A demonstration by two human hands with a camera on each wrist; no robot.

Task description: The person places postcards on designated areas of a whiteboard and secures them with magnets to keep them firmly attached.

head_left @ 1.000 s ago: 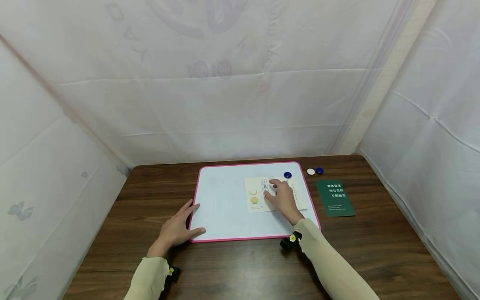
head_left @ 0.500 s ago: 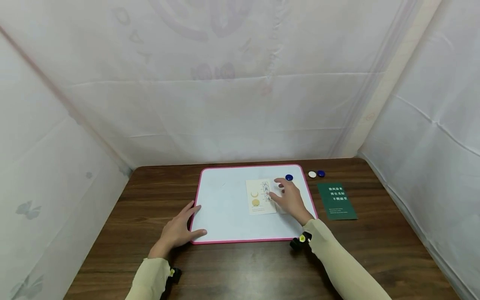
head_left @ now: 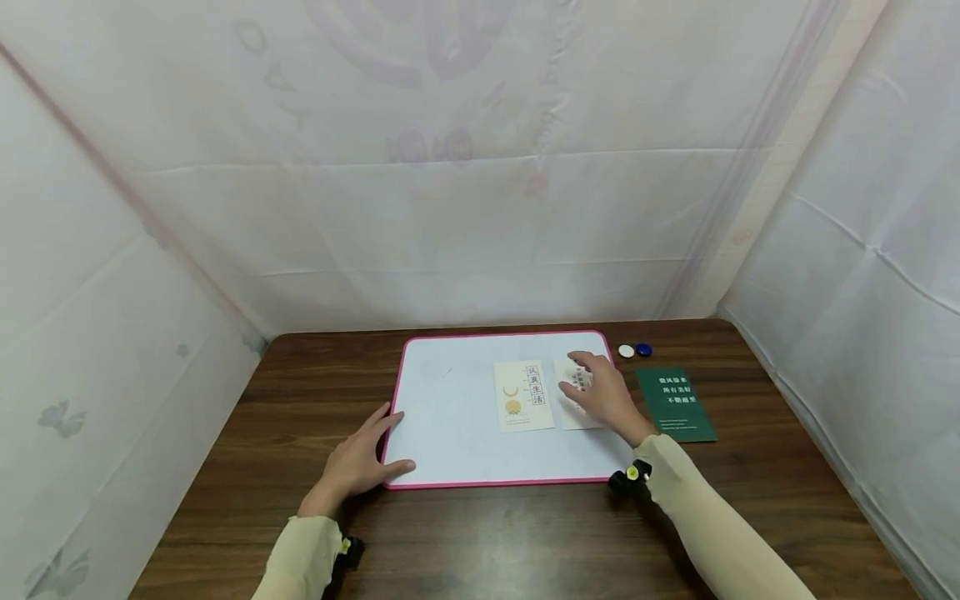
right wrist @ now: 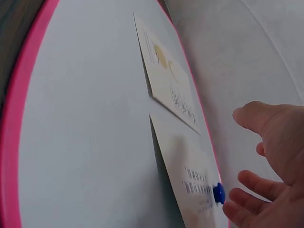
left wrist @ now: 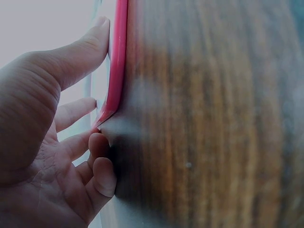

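Note:
A whiteboard (head_left: 450, 454) with a pink frame lies on the wooden table. My left hand (head_left: 354, 460) rests at its near left corner, thumb on the white surface and the other fingers along the left edge. Side by side on the board are a cream card (head_left: 513, 423) with a moon drawing and a second pale card (head_left: 567, 417) with printed text. Above that second card hovers my right hand (head_left: 609, 398), fingers spread and nothing in them. A blue magnet (right wrist: 219, 193) sits on the second card's far end, visible in the right wrist view but hidden behind the hand from the head.
Right of the board lies a green card (head_left: 678, 408) with white lettering. A white magnet (head_left: 626, 352) and another blue magnet (head_left: 643, 350) sit together near the board's far right corner. White cloth (head_left: 375, 242) hangs around the table's back and sides.
My right hand has drifted to the right, from between the two cards to over the right-hand one, uncovering the moon card. The blue magnet has gone behind the hand. My left hand keeps its place.

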